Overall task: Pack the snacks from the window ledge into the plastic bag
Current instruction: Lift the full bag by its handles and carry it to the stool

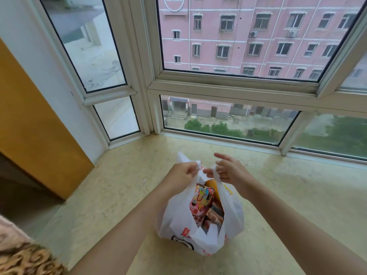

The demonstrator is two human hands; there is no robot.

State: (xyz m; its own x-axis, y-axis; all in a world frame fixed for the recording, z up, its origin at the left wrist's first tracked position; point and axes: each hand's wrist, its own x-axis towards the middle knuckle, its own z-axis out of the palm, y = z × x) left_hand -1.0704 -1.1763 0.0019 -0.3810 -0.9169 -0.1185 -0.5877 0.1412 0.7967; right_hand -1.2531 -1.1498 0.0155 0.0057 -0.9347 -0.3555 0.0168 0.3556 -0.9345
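Standing on the pale stone window ledge (pixel 111 187), a white plastic bag (pixel 178 219) sits upright with its mouth open toward the person. The left hand (pixel 183 172) is clenched around the bag's left handle, and the right hand (pixel 228 171) pinches the right handle between thumb and fingers, the other fingers spread. The two handles are drawn close together above the bag. Colourful snacks (pixel 204 203) fill the inside, among them a pink packet and an orange one. Beyond the ledge, the window frame (pixel 234 87) looks onto a pink building.
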